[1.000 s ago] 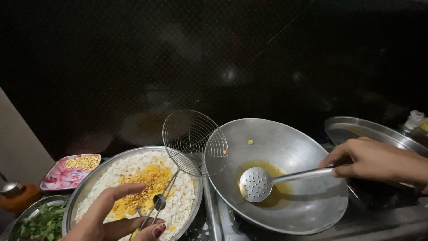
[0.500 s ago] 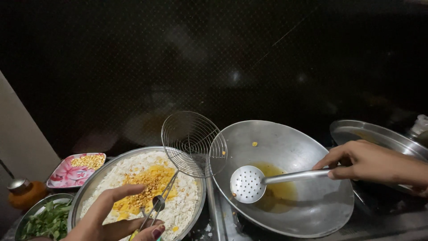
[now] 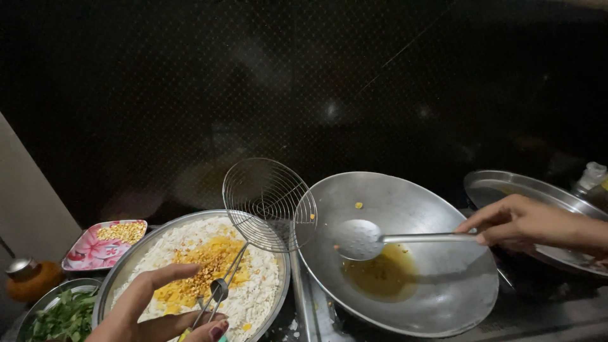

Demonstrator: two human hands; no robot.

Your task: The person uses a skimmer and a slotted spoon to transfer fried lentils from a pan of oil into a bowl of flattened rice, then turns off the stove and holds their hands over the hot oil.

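Observation:
My left hand (image 3: 155,310) grips the handle of a round wire skimmer (image 3: 269,202), whose empty mesh is raised over the edge of a wide steel plate (image 3: 120,269) heaped with white flakes and a yellow fried mix (image 3: 196,269). My right hand (image 3: 529,223) holds the handle of a perforated steel ladle (image 3: 358,239). The ladle's bowl hovers just above a pool of yellowish oil (image 3: 380,275) in a steel wok (image 3: 437,209).
A pink flowered dish with yellow grains (image 3: 104,242) sits at the left. Below it is a steel bowl of chopped greens (image 3: 60,316) and an orange jar with a metal lid (image 3: 28,278). A steel tray (image 3: 500,187) lies behind my right hand. The wall behind is dark.
The ladle has lifted out of the oil and moved slightly left inside the wok. The wire skimmer and my left hand have stayed nearly still.

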